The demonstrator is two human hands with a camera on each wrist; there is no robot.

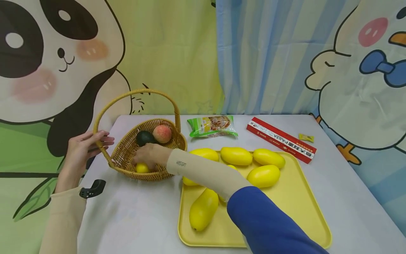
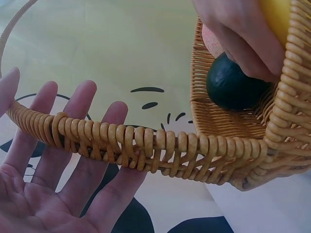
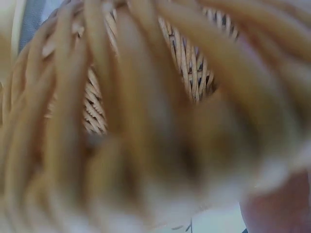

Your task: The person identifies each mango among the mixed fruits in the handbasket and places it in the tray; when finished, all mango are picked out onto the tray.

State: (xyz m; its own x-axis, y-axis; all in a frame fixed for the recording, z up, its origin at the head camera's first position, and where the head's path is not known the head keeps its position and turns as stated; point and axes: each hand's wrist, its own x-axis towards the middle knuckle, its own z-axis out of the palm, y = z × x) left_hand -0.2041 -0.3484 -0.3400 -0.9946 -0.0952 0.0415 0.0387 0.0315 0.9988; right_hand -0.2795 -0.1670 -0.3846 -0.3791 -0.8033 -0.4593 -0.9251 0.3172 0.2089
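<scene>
The wicker basket [image 1: 127,151] stands at the left of the table with its handle [image 1: 136,92] up. My left hand [image 2: 68,184] is at the handle's left side, fingers extended behind it and touching the wicker. My right hand [image 1: 147,155] reaches down into the basket, fingers bent over a yellow fruit [image 1: 142,168] that is mostly covered by the hand. Beside these fingers lie a dark green avocado [image 2: 233,85] and a peach [image 1: 162,134]. Blurred basket wicker [image 3: 146,97] fills most of the right wrist view.
A yellow tray [image 1: 295,208] with several yellow mangoes [image 1: 204,210] lies right of the basket, under the right forearm. Behind it are a green snack packet [image 1: 212,126], a red pasta box [image 1: 280,139] and a small yellow packet [image 1: 306,137]. Printed curtains hang behind the table.
</scene>
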